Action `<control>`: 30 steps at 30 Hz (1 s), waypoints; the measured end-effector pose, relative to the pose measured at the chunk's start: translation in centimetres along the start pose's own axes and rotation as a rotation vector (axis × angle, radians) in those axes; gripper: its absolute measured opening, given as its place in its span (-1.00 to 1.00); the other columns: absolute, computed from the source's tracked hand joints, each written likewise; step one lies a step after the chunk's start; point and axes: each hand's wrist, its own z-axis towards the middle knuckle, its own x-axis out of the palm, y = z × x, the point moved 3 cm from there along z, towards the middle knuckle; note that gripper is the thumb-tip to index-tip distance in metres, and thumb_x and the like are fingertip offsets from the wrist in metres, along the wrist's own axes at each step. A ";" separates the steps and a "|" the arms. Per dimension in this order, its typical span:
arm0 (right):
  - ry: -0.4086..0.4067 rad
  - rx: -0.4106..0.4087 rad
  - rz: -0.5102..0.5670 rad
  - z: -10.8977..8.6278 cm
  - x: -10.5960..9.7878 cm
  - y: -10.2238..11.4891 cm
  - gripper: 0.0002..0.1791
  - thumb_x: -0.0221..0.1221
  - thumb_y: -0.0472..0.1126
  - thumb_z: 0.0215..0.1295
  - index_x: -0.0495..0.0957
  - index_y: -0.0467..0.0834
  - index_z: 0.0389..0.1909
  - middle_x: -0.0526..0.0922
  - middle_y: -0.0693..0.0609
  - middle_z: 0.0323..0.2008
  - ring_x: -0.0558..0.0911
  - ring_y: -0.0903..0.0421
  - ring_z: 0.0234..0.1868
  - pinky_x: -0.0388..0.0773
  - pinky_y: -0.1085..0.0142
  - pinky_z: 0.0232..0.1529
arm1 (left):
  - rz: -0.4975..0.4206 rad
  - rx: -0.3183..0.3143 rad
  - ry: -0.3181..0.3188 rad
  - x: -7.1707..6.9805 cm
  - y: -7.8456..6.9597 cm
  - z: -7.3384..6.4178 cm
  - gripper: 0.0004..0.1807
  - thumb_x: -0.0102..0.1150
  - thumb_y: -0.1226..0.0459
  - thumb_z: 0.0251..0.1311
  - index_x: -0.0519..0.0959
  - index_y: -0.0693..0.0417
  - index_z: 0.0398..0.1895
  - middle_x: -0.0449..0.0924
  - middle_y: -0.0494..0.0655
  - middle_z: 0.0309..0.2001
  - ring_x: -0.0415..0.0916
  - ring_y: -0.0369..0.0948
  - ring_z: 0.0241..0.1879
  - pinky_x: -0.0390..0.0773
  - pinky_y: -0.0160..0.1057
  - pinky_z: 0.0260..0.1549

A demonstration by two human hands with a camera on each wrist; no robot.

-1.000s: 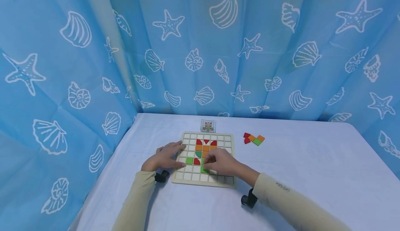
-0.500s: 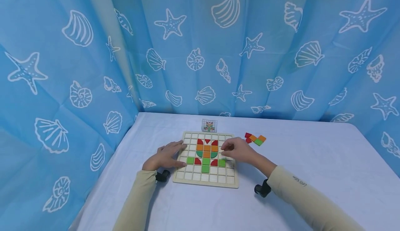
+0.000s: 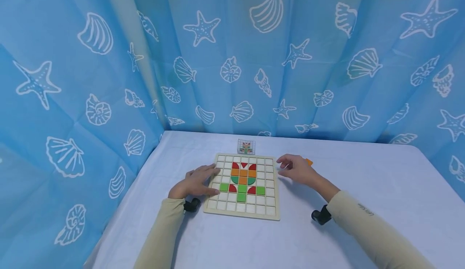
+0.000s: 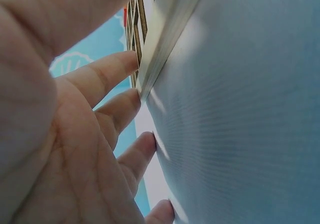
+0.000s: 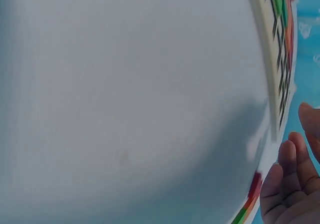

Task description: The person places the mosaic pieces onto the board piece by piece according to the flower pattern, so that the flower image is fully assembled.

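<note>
A wooden grid board [image 3: 241, 215] lies on the table with white cells. Coloured tiles form a flower on it: red quarter pieces [image 3: 252, 189], orange squares [image 3: 243, 173], teal quarter pieces [image 3: 235, 179] and green squares [image 3: 241, 197]. My left hand [image 3: 196, 181] rests at the board's left edge, its fingers spread over the rim. Just past the right edge hovers my right hand [image 3: 296, 169], fingers loosely bent, with no tile visible in it. Behind it an orange tile [image 3: 309, 162] peeks out; the right wrist view shows a loose red tile [image 5: 255, 185] below the fingers.
A small card [image 3: 246, 146] printed with a similar flower lies beyond the board's far edge. White cloth [image 3: 381, 180] covers the table. A blue curtain [image 3: 232, 51] with shell and starfish prints hangs behind and to the left.
My right hand has drawn back from the middle of the board to the right, over the loose tiles. A red quarter piece and green square on the flower's right side are uncovered. The left hand stays put.
</note>
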 end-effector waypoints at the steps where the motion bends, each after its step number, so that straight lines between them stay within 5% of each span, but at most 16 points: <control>1: -0.005 0.008 -0.009 0.0 -0.1 -0.4 -0.60 0.32 -0.21 0.23 0.58 -0.17 0.10 0.64 -0.06 -0.16 0.54 0.03 -0.15 0.56 0.27 -0.19 | 0.000 -0.001 0.001 0.0 0.0 0.0 -0.09 0.36 -0.10 0.11 0.20 -0.20 0.52 0.03 -0.08 0.58 -0.08 0.02 0.56 -0.09 0.34 0.41; 14: -0.084 0.073 -0.010 -0.3 -2.6 -4.0 -0.55 0.34 -0.22 0.22 0.54 -0.21 0.13 0.62 -0.21 0.03 0.56 -0.13 0.04 0.67 0.09 -0.01 | 0.012 0.004 0.006 0.0 0.0 -0.1 -0.09 0.34 -0.12 0.11 0.19 -0.21 0.52 0.01 -0.11 0.58 -0.09 0.01 0.57 -0.09 0.31 0.43; 22: -0.122 0.126 -0.054 -0.7 -4.4 -6.0 -0.54 0.24 -0.25 0.32 0.47 -0.20 0.23 0.41 -0.31 0.23 0.41 -0.29 0.22 0.61 -0.08 0.08 | 0.004 -0.005 0.008 -0.1 -0.1 0.0 -0.10 0.36 -0.10 0.11 0.20 -0.22 0.52 0.01 -0.12 0.58 -0.10 0.00 0.57 -0.11 0.32 0.43; 30: -0.036 0.187 0.043 -0.8 -5.3 -7.8 -0.49 0.11 -0.31 0.37 0.37 -0.20 0.34 0.31 -0.33 0.35 0.31 -0.34 0.32 0.47 -0.16 0.24 | 0.004 -0.010 0.007 -0.1 0.0 -0.1 -0.09 0.36 -0.10 0.11 0.20 -0.22 0.52 0.01 -0.12 0.58 -0.10 0.01 0.57 -0.11 0.33 0.43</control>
